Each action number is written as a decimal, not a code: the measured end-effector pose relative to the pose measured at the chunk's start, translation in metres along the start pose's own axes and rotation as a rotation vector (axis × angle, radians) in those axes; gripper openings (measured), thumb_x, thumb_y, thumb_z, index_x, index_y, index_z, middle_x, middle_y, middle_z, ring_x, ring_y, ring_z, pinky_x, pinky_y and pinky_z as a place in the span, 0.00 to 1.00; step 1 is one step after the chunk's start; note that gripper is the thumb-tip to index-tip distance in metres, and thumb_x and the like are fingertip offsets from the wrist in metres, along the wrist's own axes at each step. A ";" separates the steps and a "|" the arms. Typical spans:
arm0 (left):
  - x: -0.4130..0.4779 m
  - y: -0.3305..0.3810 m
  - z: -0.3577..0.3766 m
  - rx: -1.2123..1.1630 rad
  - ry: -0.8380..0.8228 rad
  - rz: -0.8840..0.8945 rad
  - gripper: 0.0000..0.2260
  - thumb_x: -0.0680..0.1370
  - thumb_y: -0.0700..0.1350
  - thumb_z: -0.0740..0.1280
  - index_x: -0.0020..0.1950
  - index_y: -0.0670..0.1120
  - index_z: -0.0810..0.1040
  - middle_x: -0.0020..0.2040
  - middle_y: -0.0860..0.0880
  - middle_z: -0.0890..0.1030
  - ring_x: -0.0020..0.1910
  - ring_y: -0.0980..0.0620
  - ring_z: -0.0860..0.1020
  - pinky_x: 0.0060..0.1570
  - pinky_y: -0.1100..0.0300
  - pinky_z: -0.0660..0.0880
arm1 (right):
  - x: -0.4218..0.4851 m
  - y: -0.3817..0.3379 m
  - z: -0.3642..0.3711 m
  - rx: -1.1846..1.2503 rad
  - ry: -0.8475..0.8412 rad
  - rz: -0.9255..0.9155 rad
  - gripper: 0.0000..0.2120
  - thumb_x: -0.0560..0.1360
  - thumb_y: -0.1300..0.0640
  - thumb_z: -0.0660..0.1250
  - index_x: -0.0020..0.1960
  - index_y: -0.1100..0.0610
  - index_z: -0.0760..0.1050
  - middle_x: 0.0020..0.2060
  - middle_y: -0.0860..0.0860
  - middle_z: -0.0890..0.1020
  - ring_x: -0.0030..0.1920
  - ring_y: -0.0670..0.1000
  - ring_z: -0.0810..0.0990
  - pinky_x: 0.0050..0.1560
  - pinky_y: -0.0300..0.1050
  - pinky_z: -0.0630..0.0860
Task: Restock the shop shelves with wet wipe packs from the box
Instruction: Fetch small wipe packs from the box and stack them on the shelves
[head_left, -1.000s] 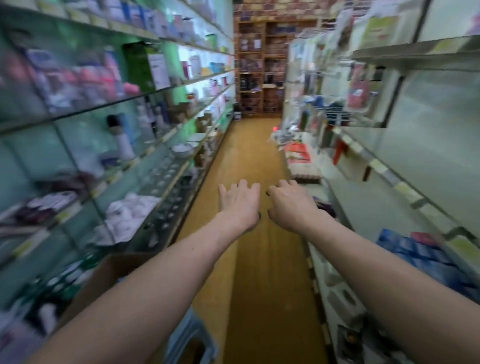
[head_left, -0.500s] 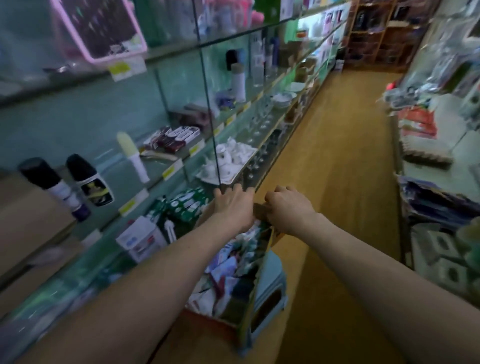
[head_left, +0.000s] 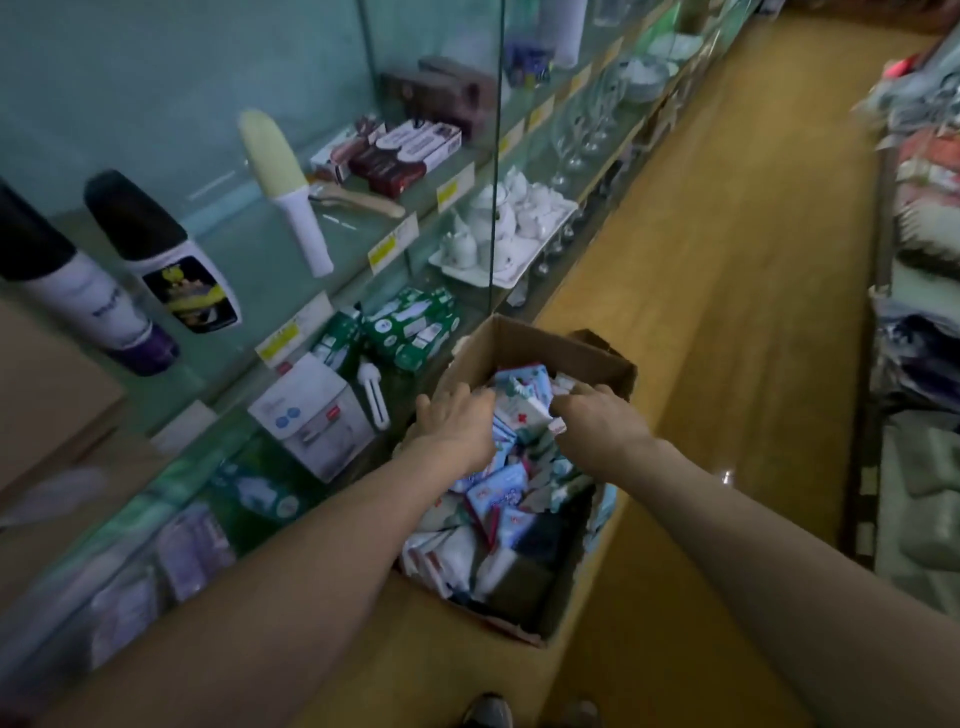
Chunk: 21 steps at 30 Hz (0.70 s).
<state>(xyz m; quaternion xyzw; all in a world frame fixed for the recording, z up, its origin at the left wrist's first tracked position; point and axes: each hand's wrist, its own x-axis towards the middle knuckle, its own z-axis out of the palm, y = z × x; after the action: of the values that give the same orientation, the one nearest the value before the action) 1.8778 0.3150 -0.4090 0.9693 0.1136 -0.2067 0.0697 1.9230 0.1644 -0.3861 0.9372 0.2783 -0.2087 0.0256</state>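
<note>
Shelves (head_left: 358, 228) alongside, you are now reaching into the box (head_left: 540, 343), so picking is beginning: right hand (head_left: 602, 426) pinching a pack (head_left: 522, 408), left hand (head_left: 457, 431) grip unclear.

Matt brown cardboard box (head_left: 540, 343), glossy plastic wipe packs (head_left: 498, 499), glass shelves (head_left: 363, 249).

The left hand (head_left: 457, 431) and right hand (head_left: 597, 421) have bare forearms (head_left: 311, 545). Two dark shoes (head_left: 487, 711) show near the cardboard box (head_left: 540, 343).
</note>
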 end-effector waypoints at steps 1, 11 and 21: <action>0.004 -0.004 0.009 -0.005 -0.018 -0.009 0.22 0.79 0.50 0.65 0.71 0.51 0.64 0.67 0.44 0.68 0.67 0.41 0.68 0.65 0.45 0.61 | 0.006 0.000 0.008 0.000 -0.023 -0.004 0.17 0.80 0.60 0.58 0.69 0.57 0.68 0.65 0.59 0.69 0.64 0.61 0.67 0.62 0.53 0.70; 0.028 -0.014 0.093 -0.052 -0.161 -0.071 0.22 0.79 0.51 0.64 0.72 0.50 0.64 0.68 0.43 0.68 0.68 0.41 0.68 0.65 0.47 0.62 | 0.045 -0.009 0.094 0.021 -0.175 -0.071 0.15 0.79 0.58 0.61 0.66 0.57 0.70 0.63 0.58 0.72 0.65 0.59 0.68 0.62 0.50 0.69; 0.034 -0.017 0.173 -0.287 -0.256 -0.197 0.25 0.77 0.55 0.64 0.73 0.52 0.63 0.73 0.46 0.64 0.73 0.45 0.62 0.68 0.47 0.59 | 0.075 -0.018 0.172 -0.062 -0.309 -0.161 0.20 0.79 0.60 0.58 0.71 0.59 0.63 0.66 0.60 0.70 0.66 0.60 0.69 0.63 0.51 0.68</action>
<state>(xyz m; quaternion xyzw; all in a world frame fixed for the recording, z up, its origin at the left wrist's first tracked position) 1.8371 0.3062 -0.5807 0.8996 0.2262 -0.3155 0.2002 1.9049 0.1899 -0.5718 0.8674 0.3515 -0.3429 0.0803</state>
